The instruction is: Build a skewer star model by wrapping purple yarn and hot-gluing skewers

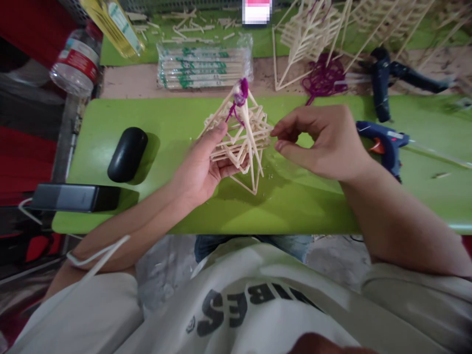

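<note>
The left hand (201, 169) reaches in from the lower left with the palm turned up, fingers curled under and the thumb laid along the upper edge of a stick frame (241, 142), which it grips and holds just above the middle of the green table (165, 206). The right hand (320, 142) comes in from the right with the wrist bent; its thumb and forefinger are pressed together at the frame's right edge, touching the stick ends there. The frame is built of thin pale wooden sticks stacked in layers, rising to a point bound with purple yarn (241, 93). A clear plastic packet (204, 66) lying flat beyond the table holds a row of chopsticks in green-printed wrappers. A clear plastic bottle (77, 61) with a red label lies tilted at the upper left; whether it holds anything cannot be told. A smooth black oval case (127, 154) rests left of the frame, with a dark rectangular box (73, 197) at the table's near left edge. A blue glue gun (385, 145) lies just right of the right hand, a black glue gun (381, 83) behind it. Loose purple yarn (324, 78) sits beside larger stick frames (306, 34).
</note>
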The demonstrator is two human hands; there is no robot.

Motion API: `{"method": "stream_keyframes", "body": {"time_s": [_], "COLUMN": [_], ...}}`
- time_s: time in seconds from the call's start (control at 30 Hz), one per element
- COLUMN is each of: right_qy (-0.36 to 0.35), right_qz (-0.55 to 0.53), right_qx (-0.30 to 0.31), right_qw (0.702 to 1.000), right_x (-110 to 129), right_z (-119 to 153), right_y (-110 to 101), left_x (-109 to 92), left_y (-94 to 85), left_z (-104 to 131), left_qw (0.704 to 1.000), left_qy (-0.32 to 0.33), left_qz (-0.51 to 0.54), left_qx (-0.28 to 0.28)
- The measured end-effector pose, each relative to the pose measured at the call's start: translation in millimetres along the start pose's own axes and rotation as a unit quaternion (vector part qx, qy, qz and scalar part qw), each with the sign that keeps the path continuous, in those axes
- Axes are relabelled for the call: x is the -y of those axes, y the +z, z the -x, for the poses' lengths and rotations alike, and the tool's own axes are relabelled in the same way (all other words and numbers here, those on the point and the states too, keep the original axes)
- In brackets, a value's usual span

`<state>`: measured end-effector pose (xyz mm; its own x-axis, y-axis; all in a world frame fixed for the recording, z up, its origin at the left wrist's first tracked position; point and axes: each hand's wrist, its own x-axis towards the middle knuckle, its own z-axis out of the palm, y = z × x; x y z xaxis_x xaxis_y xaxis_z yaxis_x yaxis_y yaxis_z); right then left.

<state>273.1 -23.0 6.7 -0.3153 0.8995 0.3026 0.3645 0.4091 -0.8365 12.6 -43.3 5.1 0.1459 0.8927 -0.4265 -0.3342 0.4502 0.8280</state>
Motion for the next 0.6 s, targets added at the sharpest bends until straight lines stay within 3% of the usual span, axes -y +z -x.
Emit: {"method": "stream_keyframes", "body": {"time_s": [0.2, 0.43, 0.6], "right_qy": [-0.035, -0.034, -0.049], "right_qz": [0.008, -0.004, -0.018], "right_qx": [-0.023, -0.083, -0.052], "right_qw": [0.999, 0.996, 0.997], "right_x": [3.2, -10.2, -10.2], "right_z": [1.2, -1.2, -0.6], "right_y": [5.6, 11.2, 8.0], "left_x": [2.3, 5.5, 1.5], "left_y": [-2.6, -6.0, -4.5], "left_z": [-2.0, -3.5, -2.7], "left_qw": [0.999, 0.998, 0.996], "left_qy": [-0.023, -0.026, -0.031], "left_qz": [-0.024, -0.026, -0.041], "left_qx": [0.01, 0.049, 0.069]}}
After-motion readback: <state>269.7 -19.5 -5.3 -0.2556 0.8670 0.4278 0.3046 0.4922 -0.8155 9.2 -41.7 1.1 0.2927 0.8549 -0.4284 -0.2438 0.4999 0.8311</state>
